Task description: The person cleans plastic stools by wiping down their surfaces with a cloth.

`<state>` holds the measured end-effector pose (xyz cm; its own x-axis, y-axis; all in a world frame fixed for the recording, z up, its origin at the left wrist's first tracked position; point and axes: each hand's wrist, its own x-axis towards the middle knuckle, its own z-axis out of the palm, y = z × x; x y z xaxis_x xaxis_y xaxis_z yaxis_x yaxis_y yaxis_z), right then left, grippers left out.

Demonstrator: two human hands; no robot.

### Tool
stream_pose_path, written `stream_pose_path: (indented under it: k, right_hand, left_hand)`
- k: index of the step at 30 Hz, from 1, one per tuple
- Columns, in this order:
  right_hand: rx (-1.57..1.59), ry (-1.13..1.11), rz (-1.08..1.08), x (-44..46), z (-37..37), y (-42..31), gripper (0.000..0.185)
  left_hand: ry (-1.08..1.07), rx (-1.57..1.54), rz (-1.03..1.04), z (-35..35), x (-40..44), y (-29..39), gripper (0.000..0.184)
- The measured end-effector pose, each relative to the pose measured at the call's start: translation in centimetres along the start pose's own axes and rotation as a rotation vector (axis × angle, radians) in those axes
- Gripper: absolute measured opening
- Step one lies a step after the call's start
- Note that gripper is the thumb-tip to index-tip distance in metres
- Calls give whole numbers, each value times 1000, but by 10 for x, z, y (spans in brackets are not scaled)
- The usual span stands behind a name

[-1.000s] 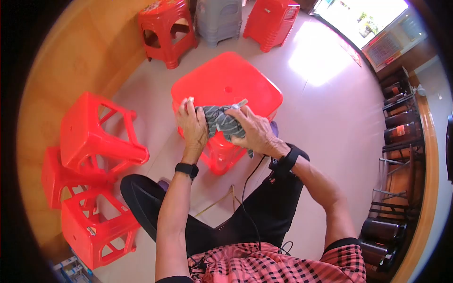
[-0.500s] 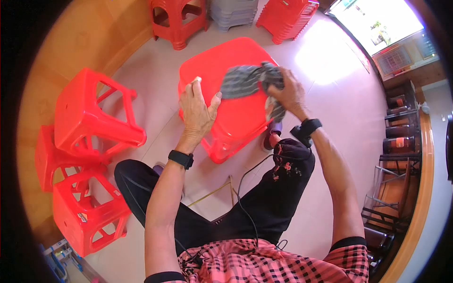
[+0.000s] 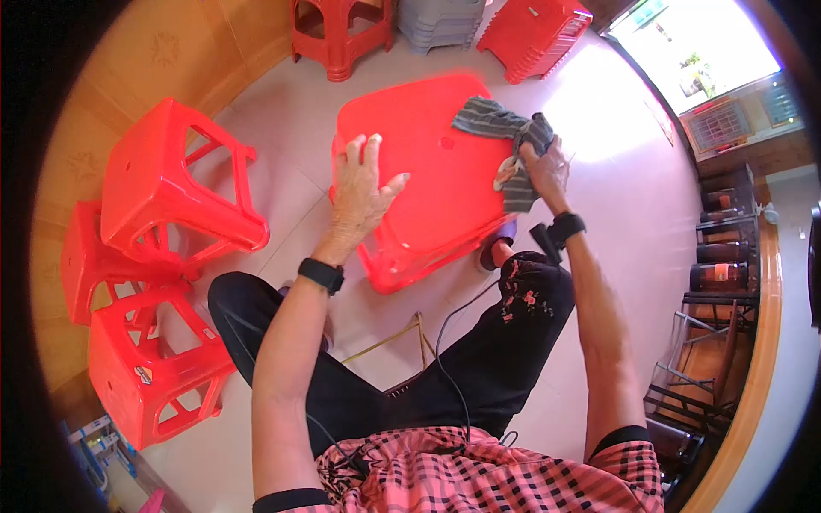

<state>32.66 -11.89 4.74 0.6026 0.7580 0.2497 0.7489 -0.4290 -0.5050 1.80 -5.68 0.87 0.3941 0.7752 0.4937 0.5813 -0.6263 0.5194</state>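
Observation:
A red plastic stool (image 3: pixel 428 184) stands in front of my knees, its square seat facing up. My left hand (image 3: pixel 361 184) lies at the seat's left edge, fingers stretched out and thumb apart, touching the stool. At the right edge, my right hand (image 3: pixel 547 173) is closed round a bunched grey striped cloth (image 3: pixel 492 118). One end of the cloth spreads over the seat toward the far side, and another hangs by the near right edge. A pale patch shows in the cloth's folds. The fingertips of my right hand are partly hidden by the cloth.
Several red stools (image 3: pixel 141 192) stand on the left by the wooden wall. Behind are another red stool (image 3: pixel 342 38), a grey stack (image 3: pixel 440 24) and a red stack (image 3: pixel 534 38). A dark cable (image 3: pixel 438 338) runs across my lap. Dark jars (image 3: pixel 718 275) line a rack at right.
My right hand has moved right, drawing the cloth from mid-seat toward the right edge. My left hand stays at the left edge, its fingers a little more spread. The view has shifted slightly.

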Motion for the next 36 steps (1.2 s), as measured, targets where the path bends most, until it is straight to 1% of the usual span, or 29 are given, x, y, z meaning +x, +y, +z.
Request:
stream_pose_path:
  k: [1, 3, 4, 6, 7, 9, 10, 12, 13, 15, 16, 17, 19, 21, 23, 24, 25, 27, 30, 31, 33, 34, 35, 36]
  right_hand:
    - [-8, 15, 0, -11, -1, -3, 57]
    - [47, -12, 41, -36, -7, -16, 55]
    - [56, -1, 39, -49, -5, -18, 55]
    - [90, 27, 7, -79, -7, -24, 50]
    - [139, 43, -58, -94, -11, -26, 47]
    - [216, 1, -28, -121, -15, -28, 45]
    - [222, 6, -37, -132, -15, -27, 45]
    - [321, 11, -93, -151, -15, -27, 42]
    - [329, 12, -99, -160, -17, -28, 42]
    - [484, -56, -108, -172, -21, -31, 39]
    - [495, -21, -173, -177, -18, -30, 37]
    - [501, -25, -178, -177, -16, -31, 37]
    - [501, -75, -125, -177, -14, -30, 38]
    - [488, -111, -144, -163, -19, -34, 38]
    - [179, -182, -228, -140, -27, -46, 42]
    - [86, -184, -228, -125, -24, -52, 47]
    - [88, -191, -236, -108, -20, -58, 47]
    - [-125, -193, -305, -71, -8, -71, 50]
    - [-221, -242, -347, -21, 18, -99, 53]
    - [-221, -254, -368, -5, 31, -111, 53]
    - [-234, -355, -398, 10, 50, -140, 58]
    - [-172, -353, -432, 8, 63, -152, 63]
    - [-175, -364, -445, 1, 71, -173, 63]
    - [-107, -372, -453, -7, 82, -193, 64]
  left_hand:
    - [9, -4, 7, -5, 0, -5, 70]
    - [-94, 52, -49, -18, -3, -9, 68]
    - [-81, 54, -45, -24, -3, -9, 68]
    - [-190, 229, -104, -40, -5, -4, 64]
    - [-175, 230, -100, -44, -6, 1, 64]
    - [-207, 444, -73, -51, -12, 11, 62]
    - [-197, 450, -72, -53, -18, 16, 62]
    - [-161, 455, 47, -54, -35, 32, 62]
    - [-167, 379, 69, -55, -48, 44, 63]
    - [-197, 260, 92, -54, -76, 65, 63]
    - [-221, 215, 93, -53, -89, 70, 62]
    - [-217, 223, 88, -53, -99, 70, 62]
    - [-255, 201, 170, -51, -116, 66, 58]
    - [-264, 200, 186, -49, -118, 64, 55]
    - [-287, 237, 188, -50, -116, 66, 56]
    - [-285, 240, 179, -50, -116, 65, 56]
    - [-289, 233, 195, -49, -117, 64, 56]
    - [-287, 227, 189, -50, -117, 63, 56]
    - [-284, 197, 246, -49, -117, 63, 58]
    - [-276, 202, 224, -47, -117, 62, 58]
    - [-280, 148, 265, -46, -118, 62, 59]
    - [-273, 150, 248, -46, -118, 62, 59]
    - [-275, 133, 265, -46, -118, 62, 60]
    - [-279, 114, 282, -46, -119, 62, 61]
